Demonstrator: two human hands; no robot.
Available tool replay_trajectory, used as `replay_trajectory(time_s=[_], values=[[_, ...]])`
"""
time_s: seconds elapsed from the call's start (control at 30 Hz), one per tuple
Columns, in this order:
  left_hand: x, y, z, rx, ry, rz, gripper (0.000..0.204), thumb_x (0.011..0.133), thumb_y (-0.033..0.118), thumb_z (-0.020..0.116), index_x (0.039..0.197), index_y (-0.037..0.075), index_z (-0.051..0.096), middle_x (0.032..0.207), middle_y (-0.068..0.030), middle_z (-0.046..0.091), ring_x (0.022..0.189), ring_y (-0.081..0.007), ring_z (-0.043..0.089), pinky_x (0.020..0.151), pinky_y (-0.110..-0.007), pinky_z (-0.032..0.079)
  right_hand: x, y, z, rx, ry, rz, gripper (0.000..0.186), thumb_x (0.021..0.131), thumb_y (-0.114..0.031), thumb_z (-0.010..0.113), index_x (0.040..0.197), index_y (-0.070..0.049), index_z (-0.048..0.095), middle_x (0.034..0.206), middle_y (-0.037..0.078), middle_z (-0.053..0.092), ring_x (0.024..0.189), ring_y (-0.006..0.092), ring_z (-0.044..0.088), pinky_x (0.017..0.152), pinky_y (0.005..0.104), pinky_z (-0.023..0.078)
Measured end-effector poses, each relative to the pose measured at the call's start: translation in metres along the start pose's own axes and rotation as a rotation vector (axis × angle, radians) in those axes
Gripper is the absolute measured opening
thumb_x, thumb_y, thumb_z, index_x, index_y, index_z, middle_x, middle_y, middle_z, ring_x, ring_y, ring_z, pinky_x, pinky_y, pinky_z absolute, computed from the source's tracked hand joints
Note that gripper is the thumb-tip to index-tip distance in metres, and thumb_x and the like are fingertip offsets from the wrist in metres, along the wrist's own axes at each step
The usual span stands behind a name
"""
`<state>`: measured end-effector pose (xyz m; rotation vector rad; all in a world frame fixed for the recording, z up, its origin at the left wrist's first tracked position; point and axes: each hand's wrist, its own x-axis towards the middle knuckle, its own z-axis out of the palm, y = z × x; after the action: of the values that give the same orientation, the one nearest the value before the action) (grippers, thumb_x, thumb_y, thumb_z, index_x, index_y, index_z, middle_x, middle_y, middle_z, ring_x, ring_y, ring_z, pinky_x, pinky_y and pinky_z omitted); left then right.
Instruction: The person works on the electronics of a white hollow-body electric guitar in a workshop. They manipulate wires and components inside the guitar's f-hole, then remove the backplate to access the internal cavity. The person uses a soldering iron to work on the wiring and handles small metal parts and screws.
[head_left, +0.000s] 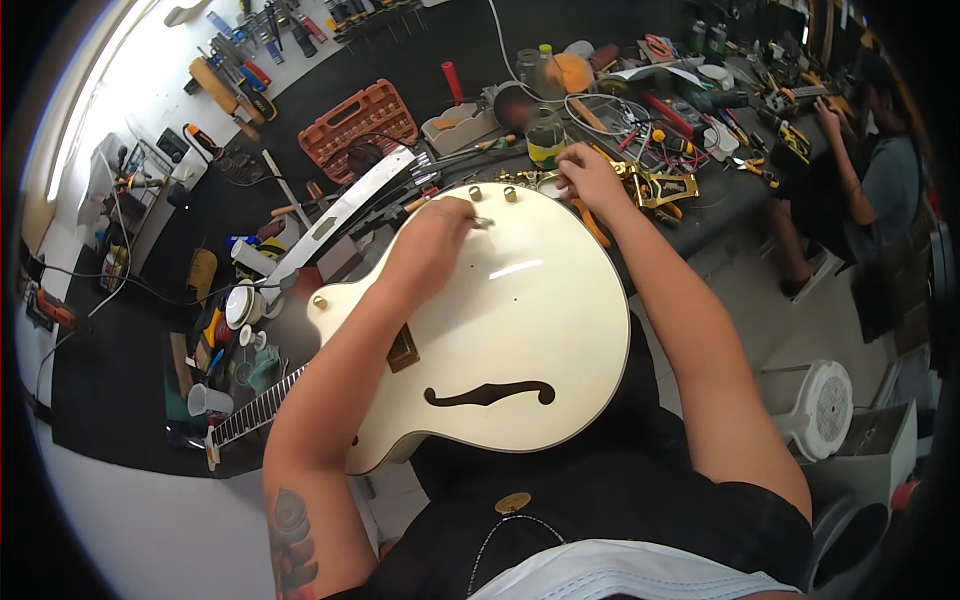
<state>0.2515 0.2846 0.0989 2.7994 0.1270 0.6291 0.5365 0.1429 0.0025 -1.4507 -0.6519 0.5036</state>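
Observation:
A cream hollow-body electric guitar [540,330] lies across my lap, its neck [258,408] pointing to the lower left. My left hand [437,238] is closed over the upper part of its top, and a small metal piece [483,223] shows at the fingertips; its kind is unclear. Gold knobs [510,194] stand just beyond that hand. Past the guitar's far edge, my right hand [592,180] has its fingers drawn together beside a small round white dish [551,187]. What they pinch, if anything, is too small to see. A gold guitar tailpiece [665,188] lies right of it.
Tools and cables crowd the dark bench [120,370]. An orange socket-set case [358,130] and a long metal straightedge [330,222] lie at the left. A glass jar [546,140] stands beyond my right hand. Another person [885,190] sits at the far right, near a white stool [815,405].

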Motion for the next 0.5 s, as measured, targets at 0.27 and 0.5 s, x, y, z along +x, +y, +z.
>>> replay_trajectory(time_s=[0.27,0.5], values=[[-0.027,-0.052,-0.015,-0.491,0.282,-0.359,0.017,0.114,0.015,0.055,0.121,0.0,0.061,0.105,-0.0081,0.074,0.094,-0.0174,0.066,0.089,-0.033,0.053,0.056,0.011,0.019,-0.134,-0.138,-0.071,0.017,0.106,-0.016,0.061,0.117,-0.005,0.065,0.093,0.006,0.073,0.072,0.0135,0.064,0.059,0.0286,0.049],[-0.044,-0.092,-0.021,-0.838,0.478,-0.779,0.013,0.115,0.017,0.053,0.115,0.008,0.062,0.095,-0.0001,0.066,0.082,-0.0078,0.056,0.077,-0.024,0.048,0.085,0.0,0.047,-0.099,-0.374,0.058,0.014,0.1,-0.014,0.064,0.108,-0.005,0.071,0.092,0.005,0.072,0.072,0.0115,0.061,0.065,0.0292,0.049]])
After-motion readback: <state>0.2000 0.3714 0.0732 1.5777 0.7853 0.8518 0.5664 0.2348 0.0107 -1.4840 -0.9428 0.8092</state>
